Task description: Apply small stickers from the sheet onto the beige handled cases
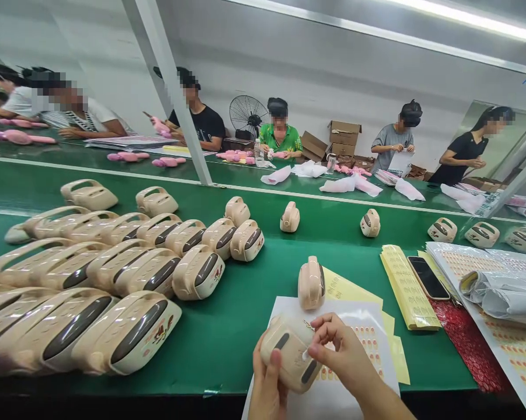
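Note:
My left hand grips a beige plastic toy housing with a dark window, low at the table's front edge. My right hand pinches its fingers against the top of the housing, holding something too small to make out. Both hands hover over a white sticker sheet that lies on yellow backing sheets. Another beige housing stands upright just behind the sheet.
Several rows of finished beige housings crowd the green table at left. A phone rests on yellow sheets at right, beside rolled sticker sheets. Lone housings ride the belt. Other people work at the far side.

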Tool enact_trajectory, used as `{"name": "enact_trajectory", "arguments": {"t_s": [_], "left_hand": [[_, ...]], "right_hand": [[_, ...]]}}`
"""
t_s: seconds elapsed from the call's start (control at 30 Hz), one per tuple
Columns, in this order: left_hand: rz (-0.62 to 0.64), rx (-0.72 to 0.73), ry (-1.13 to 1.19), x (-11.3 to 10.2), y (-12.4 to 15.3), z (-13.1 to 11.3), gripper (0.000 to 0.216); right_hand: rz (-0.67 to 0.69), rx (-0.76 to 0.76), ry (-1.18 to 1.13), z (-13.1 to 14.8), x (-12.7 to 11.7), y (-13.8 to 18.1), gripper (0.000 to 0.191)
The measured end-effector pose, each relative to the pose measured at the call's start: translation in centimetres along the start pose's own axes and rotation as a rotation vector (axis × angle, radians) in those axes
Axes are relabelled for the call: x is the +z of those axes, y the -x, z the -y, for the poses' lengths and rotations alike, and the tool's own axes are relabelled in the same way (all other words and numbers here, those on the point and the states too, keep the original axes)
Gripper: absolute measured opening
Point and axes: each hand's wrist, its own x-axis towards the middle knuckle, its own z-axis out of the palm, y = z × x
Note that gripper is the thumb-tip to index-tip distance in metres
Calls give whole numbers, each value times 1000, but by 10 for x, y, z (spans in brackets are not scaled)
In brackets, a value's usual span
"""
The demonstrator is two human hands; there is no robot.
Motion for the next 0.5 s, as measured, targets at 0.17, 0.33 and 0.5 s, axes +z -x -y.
{"name": "enact_trajectory", "arguments": {"t_s": [0.17,0.33,0.5], "left_hand": [[1,3,-36,6,8,-1,71],[-3,22,-28,10,10,-1,68],[-10,16,0,11,11,0,65]], "right_hand": [[-58,-9,107,-7,6,6,22],[-110,-63,132,-14,6,6,13],[-175,-148,252,-18,13,10,8]]}}
